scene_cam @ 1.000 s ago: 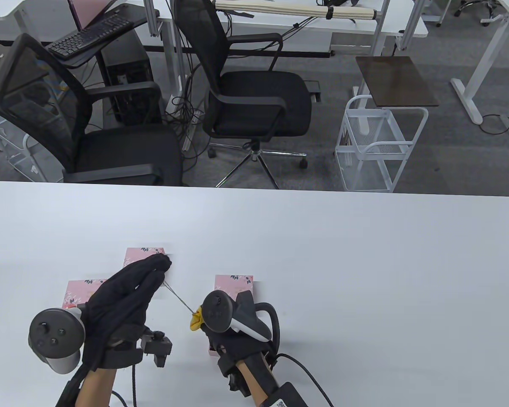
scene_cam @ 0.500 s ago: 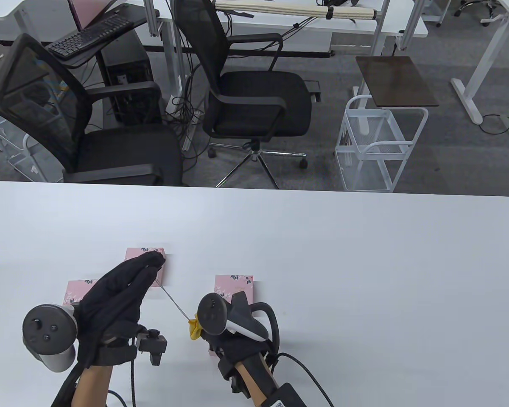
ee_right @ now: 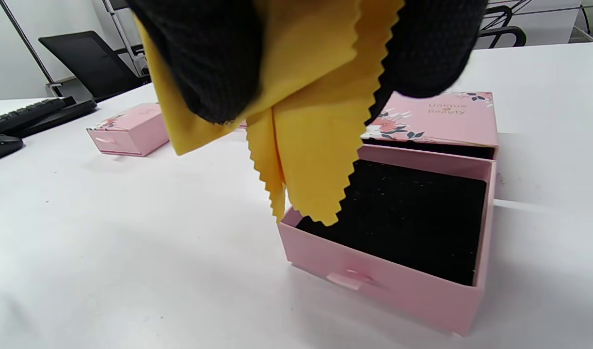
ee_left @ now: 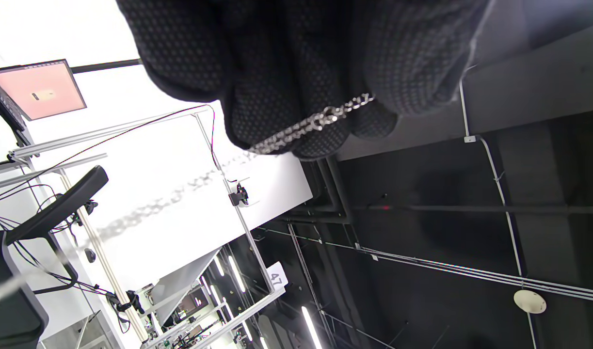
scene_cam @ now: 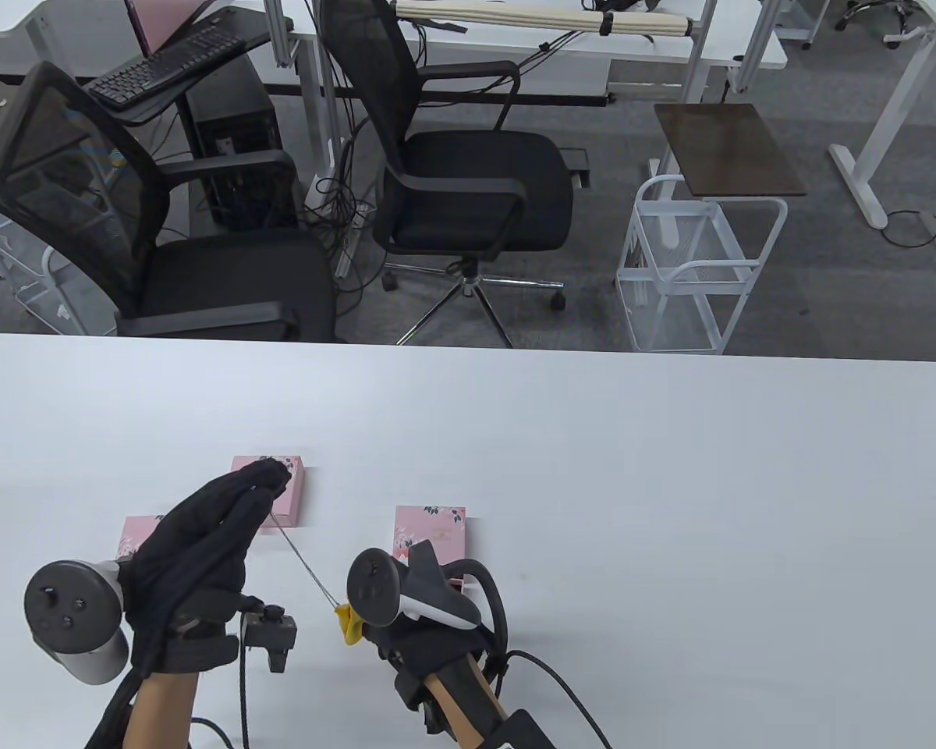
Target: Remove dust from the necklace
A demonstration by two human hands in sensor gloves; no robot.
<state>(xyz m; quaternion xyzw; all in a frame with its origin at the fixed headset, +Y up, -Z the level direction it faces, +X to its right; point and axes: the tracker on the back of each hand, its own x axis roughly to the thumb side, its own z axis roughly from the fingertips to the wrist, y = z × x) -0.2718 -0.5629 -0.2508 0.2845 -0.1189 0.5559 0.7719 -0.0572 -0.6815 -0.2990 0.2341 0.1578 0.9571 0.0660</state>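
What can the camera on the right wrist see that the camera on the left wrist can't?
Only the right wrist view shows the yellow cloth pinched by the right hand, above an open pink drawer box with a black lining. Only the left wrist view shows the silver necklace chain pinched by the left hand. Both show black gloved fingers and a white table.

Grey carpet (scene_cam: 827, 257) — 2 blk chairs (scene_cam: 468, 179)

Yellow cloth (ee_right: 306, 121); silver necklace (ee_left: 311, 123); pink floral box (ee_right: 422, 194), black lining; black gloves; white table (scene_cam: 593, 437).
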